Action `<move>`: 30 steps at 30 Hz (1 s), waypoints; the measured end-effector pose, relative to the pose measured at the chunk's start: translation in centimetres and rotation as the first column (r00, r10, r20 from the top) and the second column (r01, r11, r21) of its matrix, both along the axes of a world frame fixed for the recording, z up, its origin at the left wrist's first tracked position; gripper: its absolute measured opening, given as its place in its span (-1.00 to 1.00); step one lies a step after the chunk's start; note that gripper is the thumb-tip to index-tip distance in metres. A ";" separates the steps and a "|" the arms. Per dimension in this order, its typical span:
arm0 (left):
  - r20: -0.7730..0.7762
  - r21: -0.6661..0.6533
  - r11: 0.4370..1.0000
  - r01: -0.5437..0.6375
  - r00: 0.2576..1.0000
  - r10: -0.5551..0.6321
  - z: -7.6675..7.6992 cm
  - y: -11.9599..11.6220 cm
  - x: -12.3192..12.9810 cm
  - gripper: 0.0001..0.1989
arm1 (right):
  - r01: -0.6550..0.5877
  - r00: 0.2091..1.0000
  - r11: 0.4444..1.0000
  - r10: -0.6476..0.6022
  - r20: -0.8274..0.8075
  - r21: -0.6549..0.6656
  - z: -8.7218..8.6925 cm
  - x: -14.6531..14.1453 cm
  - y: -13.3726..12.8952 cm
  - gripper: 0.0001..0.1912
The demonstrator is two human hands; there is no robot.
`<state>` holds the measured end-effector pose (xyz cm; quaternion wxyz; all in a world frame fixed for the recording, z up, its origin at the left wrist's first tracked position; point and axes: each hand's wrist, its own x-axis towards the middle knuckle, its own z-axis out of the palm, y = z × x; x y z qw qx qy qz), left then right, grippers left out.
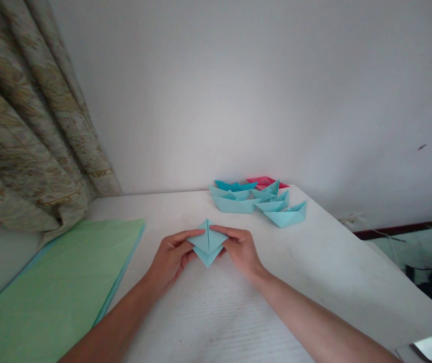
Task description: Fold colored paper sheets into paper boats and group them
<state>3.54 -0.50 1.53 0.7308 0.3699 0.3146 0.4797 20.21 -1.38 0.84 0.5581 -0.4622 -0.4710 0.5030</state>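
A light blue folded paper point(208, 256), diamond-shaped with a slit down its upper middle, is held just over the white table between both hands. My left hand point(172, 253) pinches its left corner, index finger on the front face and thumb at the edge. On the opposite corner, my right hand point(241, 248) grips in the same way, index finger along the upper right face. The lower point of the paper faces me, with one layer standing a little apart from the one behind. Some of the fingers behind the paper are hidden.
Several light blue paper boats point(234, 204) and a pink paper boat point(266, 182) stand by the wall at the table's back right. A stack of green and blue paper sheets point(60, 282) lies at left, below a patterned curtain point(30, 111). The table's right edge point(355, 239) slants toward me.
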 end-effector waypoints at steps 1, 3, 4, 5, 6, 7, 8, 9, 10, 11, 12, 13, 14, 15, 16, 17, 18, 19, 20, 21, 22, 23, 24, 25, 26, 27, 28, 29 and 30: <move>0.008 -0.007 1.000 -0.001 1.000 0.001 0.1 0.0 0.0 -0.76 | -0.014 1.000 1.000 0.014 -0.021 0.004 0.2 0.0 -0.1 -0.72; 0.024 -0.022 1.000 0.002 1.000 -0.001 0.1 0.1 -0.2 -0.77 | -0.069 0.996 0.998 0.070 -0.053 0.014 0.5 0.2 -0.3 -0.71; 0.030 -0.028 1.000 0.001 1.000 -0.001 0.2 0.1 -0.3 -0.78 | -0.109 0.992 0.994 0.110 -0.065 0.022 0.6 0.3 -0.5 -0.69; 0.033 -0.033 0.999 -0.001 0.999 0.002 0.1 0.1 -0.4 -0.79 | -0.149 0.985 0.988 0.151 -0.079 0.029 0.7 0.4 -0.6 -0.67; 0.032 -0.037 0.999 -0.002 0.999 0.003 0.1 0.1 -0.5 -0.78 | -0.180 0.979 0.983 0.182 -0.091 0.031 0.8 0.5 -0.7 -0.66; 0.032 -0.037 0.999 0.000 0.999 0.001 0.1 0.2 -0.6 -0.76 | -0.197 0.975 0.980 0.198 -0.098 0.022 0.8 0.6 -0.7 -0.66; 0.034 -0.033 0.999 0.006 0.999 -0.005 0.1 0.2 -0.7 -0.73 | -0.193 0.977 0.981 0.193 -0.094 0.004 0.7 0.7 -0.7 -0.67; 0.038 -0.027 1.000 0.016 0.999 -0.014 0.0 0.2 -0.7 -0.71 | -0.173 0.982 0.985 0.171 -0.076 -0.017 0.7 0.7 -0.6 -0.69; 0.042 -0.019 1.000 0.022 0.999 -0.022 0.0 0.2 -0.7 -0.70 | -0.145 0.989 0.989 0.143 -0.047 -0.034 0.6 0.6 -0.5 -0.70; 0.041 -0.014 1.000 0.019 0.999 -0.019 0.0 0.2 -0.7 -0.72 | -0.117 0.993 0.992 0.116 -0.013 -0.043 0.4 0.6 -0.4 -0.70; 0.035 -0.010 1.000 0.008 0.999 -0.008 0.0 0.2 -0.6 -0.74 | -0.097 0.995 0.994 0.098 0.018 -0.042 0.3 0.5 -0.3 -0.71; 0.022 -0.010 1.000 -0.010 1.000 0.010 0.0 0.2 -0.5 -0.73 | -0.088 0.995 0.996 0.089 0.033 -0.035 0.2 0.4 -0.2 -0.71; 0.002 -0.012 1.000 -0.026 1.000 0.026 0.0 0.2 -0.4 -0.68 | -0.091 0.995 0.995 0.092 0.032 -0.027 0.0 0.3 -0.1 -0.69; -0.020 -0.015 0.999 -0.040 0.999 0.040 0.0 0.2 -0.3 -0.60 | -0.105 0.994 0.994 0.105 0.015 -0.023 0.0 0.2 -0.1 -0.65; -0.045 -0.019 0.999 -0.049 0.998 0.048 -0.1 0.2 -0.3 -0.52 | -0.122 0.992 0.992 0.122 -0.009 -0.022 -0.1 0.2 0.0 -0.57; -0.067 -0.019 0.999 -0.044 0.997 0.043 -0.1 0.2 -0.2 -0.46 | -0.139 0.990 0.990 0.139 -0.034 -0.024 -0.1 0.1 -0.1 -0.48; -0.088 -0.016 0.999 -0.029 0.996 0.028 -0.1 0.2 -0.2 -0.43 | -0.154 0.987 0.988 0.152 -0.055 -0.028 -0.1 0.1 -0.1 -0.40; -0.105 -0.010 1.000 -0.007 0.994 0.006 -0.1 0.2 -0.2 -0.46 | -0.164 0.984 0.986 0.162 -0.069 -0.032 0.0 0.1 -0.1 -0.35; -0.117 -0.002 1.000 0.018 0.993 -0.018 -0.2 0.2 -0.3 -0.50 | -0.172 0.983 0.984 0.169 -0.073 -0.035 0.1 0.1 -0.2 -0.35; -0.126 0.005 0.999 0.043 0.991 -0.042 -0.2 0.2 -0.3 -0.56 | -0.176 0.983 0.984 0.174 -0.067 -0.035 0.1 0.1 -0.2 -0.41; -0.132 0.012 0.998 0.065 0.989 -0.063 -0.2 0.2 -0.4 -0.60 | -0.177 0.983 0.984 0.175 -0.051 -0.034 0.2 0.2 -0.2 -0.48; -0.140 0.015 0.997 0.078 0.987 -0.075 -0.3 0.2 -0.4 -0.63 | -0.173 0.985 0.984 0.172 -0.028 -0.033 0.2 0.2 -0.2 -0.56; -0.153 0.010 0.997 0.083 0.985 -0.080 -0.3 0.2 -0.5 -0.65 | -0.166 0.986 0.986 0.167 0.002 -0.033 0.3 0.2 -0.2 -0.61; -0.171 0.005 0.996 0.085 0.982 -0.083 -0.3 0.2 -0.5 -0.65 | -0.155 0.987 0.987 0.156 0.036 -0.034 0.3 0.2 -0.2 -0.63; -0.194 0.001 0.996 0.086 0.977 -0.084 -0.3 0.2 -0.6 -0.65 | -0.142 0.987 0.989 0.145 0.067 -0.037 0.3 0.2 -0.2 -0.64; -0.221 0.000 0.996 0.086 0.972 -0.084 -0.3 0.2 -0.6 -0.65 | -0.133 0.986 0.990 0.136 0.092 -0.040 0.3 0.3 -0.2 -0.64; -0.252 0.002 0.996 0.087 0.964 -0.084 -0.4 0.1 -0.7 -0.65 | -0.130 0.985 0.991 0.134 0.113 -0.041 0.2 0.3 -0.3 -0.64; -0.285 0.006 0.996 0.090 0.955 -0.085 -0.4 0.1 -0.8 -0.65 | -0.133 0.982 0.990 0.137 0.127 -0.041 0.2 0.3 -0.3 -0.65; -0.323 0.015 0.995 0.095 0.943 -0.085 -0.4 0.1 -0.8 -0.65 | -0.142 0.980 0.989 0.146 0.134 -0.039 0.3 0.3 -0.3 -0.66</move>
